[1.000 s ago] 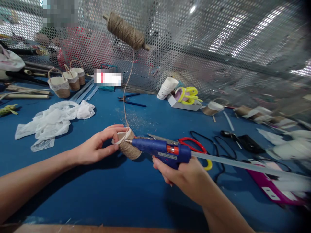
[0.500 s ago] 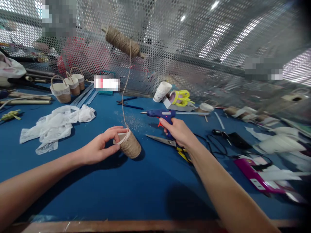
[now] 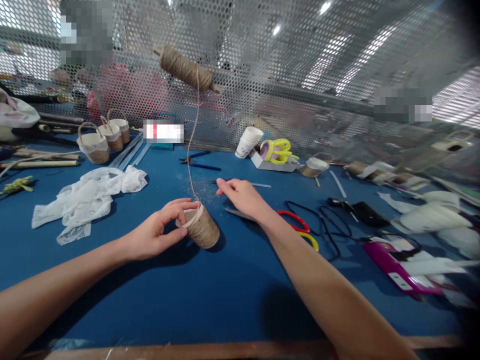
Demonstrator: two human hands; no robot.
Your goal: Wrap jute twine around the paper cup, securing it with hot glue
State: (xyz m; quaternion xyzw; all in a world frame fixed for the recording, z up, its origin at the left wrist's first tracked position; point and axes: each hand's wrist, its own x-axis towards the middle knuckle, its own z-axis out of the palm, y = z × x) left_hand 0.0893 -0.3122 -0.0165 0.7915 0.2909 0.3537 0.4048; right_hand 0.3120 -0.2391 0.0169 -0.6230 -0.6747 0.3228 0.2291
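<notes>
My left hand (image 3: pixel 153 232) is closed on the rim of a paper cup wrapped in brown twine (image 3: pixel 202 231), which lies tilted on the blue table (image 3: pixel 210 300). A strand of twine (image 3: pixel 192 150) runs from the cup up to a spool (image 3: pixel 185 70) hung on the mesh wall. My right hand (image 3: pixel 243 197) is low on the table just right of the cup, fingers together over a blue glue gun (image 3: pixel 260 185). Only the gun's tip and its glue stick show past the hand.
Red and yellow scissors (image 3: pixel 298 224) and black cables (image 3: pixel 333 225) lie right of my right hand. White plastic film (image 3: pixel 86 195) lies at left. Finished small baskets (image 3: pixel 95 145) stand at far left, stacked paper cups (image 3: pixel 247 142) at the back. A person sits behind the mesh (image 3: pixel 337 100).
My right hand took the glue gun away from the cup, carried it back to the right, and has now lowered it flat onto the table. My left hand kept hold of the cup.
</notes>
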